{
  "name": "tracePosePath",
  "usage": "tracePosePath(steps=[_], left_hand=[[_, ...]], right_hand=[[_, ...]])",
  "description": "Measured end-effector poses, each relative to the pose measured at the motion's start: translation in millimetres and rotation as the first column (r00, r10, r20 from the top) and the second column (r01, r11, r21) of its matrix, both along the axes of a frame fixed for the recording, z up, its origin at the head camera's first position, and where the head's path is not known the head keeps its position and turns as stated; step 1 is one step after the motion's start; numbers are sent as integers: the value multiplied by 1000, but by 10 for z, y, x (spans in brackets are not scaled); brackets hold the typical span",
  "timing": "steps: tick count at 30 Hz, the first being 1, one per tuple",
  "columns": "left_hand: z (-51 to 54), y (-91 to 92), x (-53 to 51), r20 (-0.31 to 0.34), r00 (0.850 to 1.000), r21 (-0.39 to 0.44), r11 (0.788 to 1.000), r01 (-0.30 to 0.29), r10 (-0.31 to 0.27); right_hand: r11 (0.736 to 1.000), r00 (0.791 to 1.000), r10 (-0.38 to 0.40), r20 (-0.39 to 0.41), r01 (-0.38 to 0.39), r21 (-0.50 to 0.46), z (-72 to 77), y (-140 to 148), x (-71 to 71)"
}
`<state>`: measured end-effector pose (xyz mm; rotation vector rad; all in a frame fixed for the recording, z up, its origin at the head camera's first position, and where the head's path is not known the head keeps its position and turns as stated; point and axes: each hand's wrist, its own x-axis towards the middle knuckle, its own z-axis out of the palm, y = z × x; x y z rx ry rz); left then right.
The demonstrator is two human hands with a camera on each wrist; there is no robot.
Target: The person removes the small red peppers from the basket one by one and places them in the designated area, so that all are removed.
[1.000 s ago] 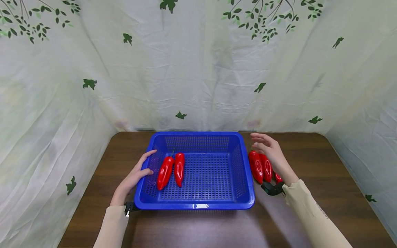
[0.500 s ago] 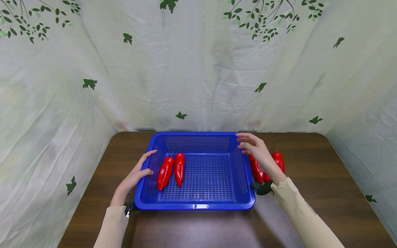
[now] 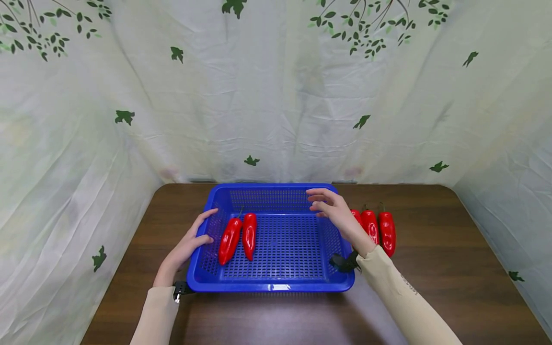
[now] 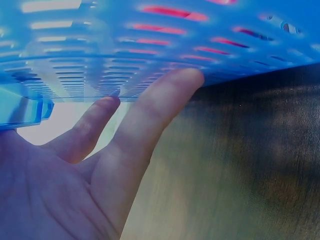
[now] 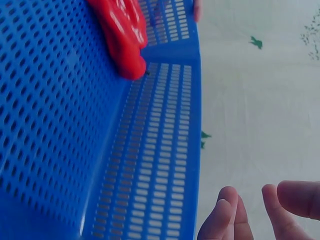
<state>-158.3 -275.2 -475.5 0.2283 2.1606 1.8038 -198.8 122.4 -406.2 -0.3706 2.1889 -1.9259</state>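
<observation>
"Where are the red peppers?"

"Two lie inside the blue basket (image 3: 241, 287), just right of the left hand: a longer pepper (image 3: 230, 241) nearest it, tilted, its stem pointing away from the person, and a slimmer pepper (image 3: 249, 236) beside that."

"And the others?"

"Three more peppers (image 3: 386, 233) lie in a row outside the basket, to the right of the right hand. The nearest is partly hidden by the wrist."

"What does the left hand (image 3: 184, 247) do?"

"It grips the basket's left rim. The thumb lies over the edge, and the left wrist view shows fingers against the slotted outer wall."

"The right hand (image 3: 335, 213)?"

"It hangs above the basket's right part, fingers loosely bent, bare air between them and the thumb."

"Anything round the wrists?"

"A black strap (image 3: 181, 288) behind the left hand, a dark mount (image 3: 343, 262) under the right, then cream sleeves (image 3: 394, 282)."

"And beyond?"

"The brown wooden bench (image 3: 448, 249) under everything; ahead of both hands, a pale cloth (image 3: 276, 110) with green leaves."
</observation>
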Motion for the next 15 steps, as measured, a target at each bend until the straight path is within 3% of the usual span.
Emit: tracePosePath(steps=[15], left_hand=[[0, 1, -3, 16, 1000, 12, 1000, 1, -2]], right_hand=[[999, 997, 42, 59, -42, -1, -67, -450, 20]])
